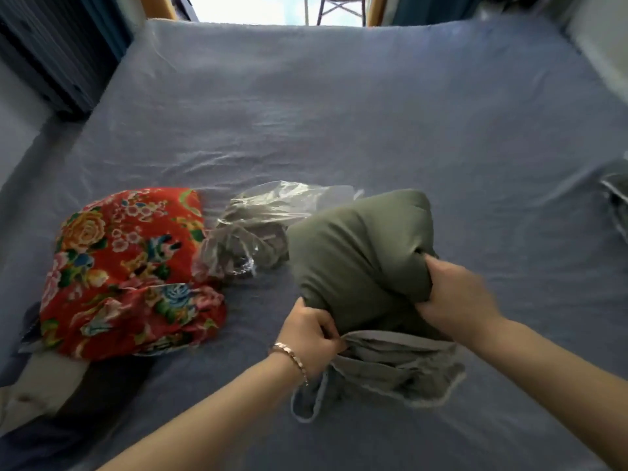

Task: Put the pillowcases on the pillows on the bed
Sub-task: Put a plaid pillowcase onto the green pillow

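An olive-green pillow (pixel 360 246) stands bunched up on the blue bed sheet (pixel 306 113), right of centre. My left hand (pixel 311 333) grips the near left edge of the pillow together with the rim of a grey pillowcase (pixel 394 365). The pillowcase lies crumpled below the pillow, its opening facing it. My right hand (pixel 455 297) grips the pillow's near right corner, fingers dug into the fabric. A red floral pillow (pixel 125 266) lies to the left on the bed.
A clear plastic bag with grey cloth inside (pixel 258 226) lies between the two pillows. Dark and white bedding (pixel 51 389) is piled at the near left. A striped grey item (pixel 616 195) sits at the right edge. A dark curtain (pixel 57 45) hangs far left.
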The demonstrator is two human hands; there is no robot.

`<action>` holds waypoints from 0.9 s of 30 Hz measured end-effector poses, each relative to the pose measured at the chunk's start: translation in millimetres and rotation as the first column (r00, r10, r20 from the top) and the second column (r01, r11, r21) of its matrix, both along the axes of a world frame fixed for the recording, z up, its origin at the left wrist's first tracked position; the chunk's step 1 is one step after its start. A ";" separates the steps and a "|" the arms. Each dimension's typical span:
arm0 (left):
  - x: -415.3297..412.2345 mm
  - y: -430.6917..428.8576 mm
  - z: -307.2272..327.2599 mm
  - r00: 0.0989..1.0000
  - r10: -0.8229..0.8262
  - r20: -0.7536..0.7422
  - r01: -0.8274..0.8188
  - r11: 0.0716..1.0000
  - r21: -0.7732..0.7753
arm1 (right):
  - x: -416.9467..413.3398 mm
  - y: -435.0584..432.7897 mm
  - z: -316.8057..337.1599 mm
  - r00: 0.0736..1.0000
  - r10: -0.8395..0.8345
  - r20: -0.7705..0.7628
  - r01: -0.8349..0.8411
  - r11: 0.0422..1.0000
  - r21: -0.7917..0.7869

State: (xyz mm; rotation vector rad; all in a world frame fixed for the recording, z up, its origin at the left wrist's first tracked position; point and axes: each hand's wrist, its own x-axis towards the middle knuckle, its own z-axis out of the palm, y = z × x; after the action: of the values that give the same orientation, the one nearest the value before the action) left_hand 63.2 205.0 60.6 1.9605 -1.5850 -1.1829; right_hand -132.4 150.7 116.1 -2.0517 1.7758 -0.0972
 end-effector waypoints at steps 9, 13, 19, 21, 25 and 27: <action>-216.4 -22.3 -79.3 0.995 -0.085 0.058 0.090 0.991 -0.099 | -175.1 -4.6 -117.5 0.732 -0.682 -0.006 0.600 0.640 0.480; -234.7 -29.5 -87.9 0.950 -0.285 0.130 0.306 0.932 -0.193 | -174.9 -36.8 -127.1 0.585 -0.807 0.086 0.592 0.497 0.634; -249.2 -21.1 -93.3 0.846 -0.500 0.185 0.533 0.800 -0.275 | -152.6 -51.7 -136.8 0.774 -0.521 -0.361 0.624 0.529 0.575; -248.4 -19.6 -95.2 0.804 -0.573 0.161 0.594 0.760 -0.262 | -156.2 -51.5 -143.5 0.767 -0.533 -0.358 0.634 0.543 0.551; -237.0 -23.1 -81.4 0.824 -0.551 0.127 0.565 0.792 -0.232 | -186.5 -43.0 -136.6 0.734 -0.655 -0.179 0.635 0.570 0.522; -223.6 -24.1 -65.7 0.940 -0.339 0.041 0.341 0.925 -0.166 | -205.4 -43.4 -125.6 0.707 -0.702 -0.088 0.624 0.560 0.545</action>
State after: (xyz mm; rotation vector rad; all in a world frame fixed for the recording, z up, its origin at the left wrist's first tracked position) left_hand -160.3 180.9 -5.1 1.6300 -2.0215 -1.1122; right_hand -337.7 107.3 -9.5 -0.8702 2.0911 0.0422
